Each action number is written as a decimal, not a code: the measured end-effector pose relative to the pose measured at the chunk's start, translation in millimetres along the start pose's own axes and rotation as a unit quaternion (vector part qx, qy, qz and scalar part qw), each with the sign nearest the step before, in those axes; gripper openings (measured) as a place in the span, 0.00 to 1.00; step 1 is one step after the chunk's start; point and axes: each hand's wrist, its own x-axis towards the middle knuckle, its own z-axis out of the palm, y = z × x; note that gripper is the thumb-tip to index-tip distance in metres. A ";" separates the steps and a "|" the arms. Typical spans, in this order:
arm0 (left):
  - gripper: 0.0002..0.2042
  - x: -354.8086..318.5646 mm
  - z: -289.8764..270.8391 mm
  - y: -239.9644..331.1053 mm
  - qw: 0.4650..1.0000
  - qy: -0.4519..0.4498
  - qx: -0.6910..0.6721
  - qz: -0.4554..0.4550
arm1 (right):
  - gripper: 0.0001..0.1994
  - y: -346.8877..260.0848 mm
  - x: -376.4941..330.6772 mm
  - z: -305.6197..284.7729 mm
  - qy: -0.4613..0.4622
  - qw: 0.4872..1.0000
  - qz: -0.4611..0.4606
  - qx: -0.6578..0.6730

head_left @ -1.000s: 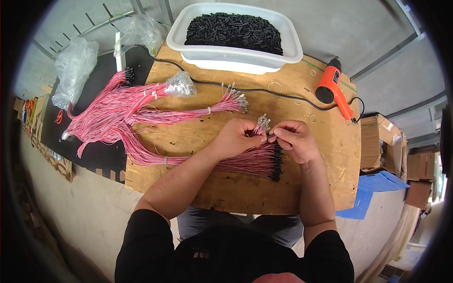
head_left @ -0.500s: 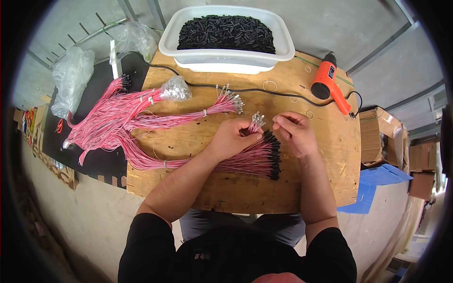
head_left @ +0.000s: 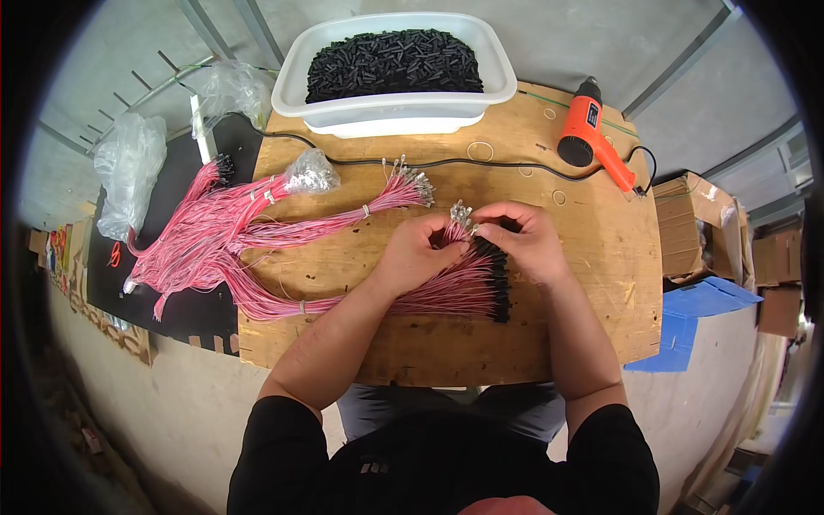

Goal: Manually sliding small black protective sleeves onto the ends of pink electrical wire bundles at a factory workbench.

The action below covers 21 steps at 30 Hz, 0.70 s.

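Note:
My left hand (head_left: 414, 257) is closed around a bunch of thin pink-and-white wires (head_left: 459, 221), whose silvery metal ends stick up past the thumb. At those ends my right hand (head_left: 528, 245) pinches with thumb and forefinger; what lies between the fingertips is too small to make out. Below both hands a fan of wires with black-sleeved tips (head_left: 496, 292) spreads over the wooden table (head_left: 601, 300). Further left, a tied wire bundle (head_left: 365, 211) ends in bare metal terminals, and another has its ends wrapped in a clear plastic bag (head_left: 312, 174).
At the back stands a white tub (head_left: 395, 112) of short black tubes. An orange heat gun (head_left: 588, 137) lies at the back right, its black cord (head_left: 438, 163) crossing the table. Rubber bands are scattered about. Cardboard boxes (head_left: 687, 227) stand to the right, plastic bags (head_left: 133, 167) at left.
My right hand has moved left to the metal ends of the bunch in my left hand. The whole view has shifted slightly.

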 end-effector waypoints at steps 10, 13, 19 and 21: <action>0.06 1.5 -2.1 1.5 0.993 -0.009 -0.110 -0.043 | 0.05 3.5 -0.9 0.3 0.022 0.998 -0.052 -0.038; 0.06 1.6 -2.6 2.0 0.988 -0.006 -0.146 -0.049 | 0.06 5.0 -0.5 -1.5 0.025 0.992 -0.096 -0.081; 0.06 1.9 -3.8 1.9 0.979 -0.008 -0.197 -0.055 | 0.08 4.9 0.1 -0.3 0.028 0.983 -0.146 -0.112; 0.06 1.9 -3.7 1.9 0.978 -0.007 -0.199 -0.056 | 0.08 4.7 0.2 0.2 0.026 0.982 -0.150 -0.114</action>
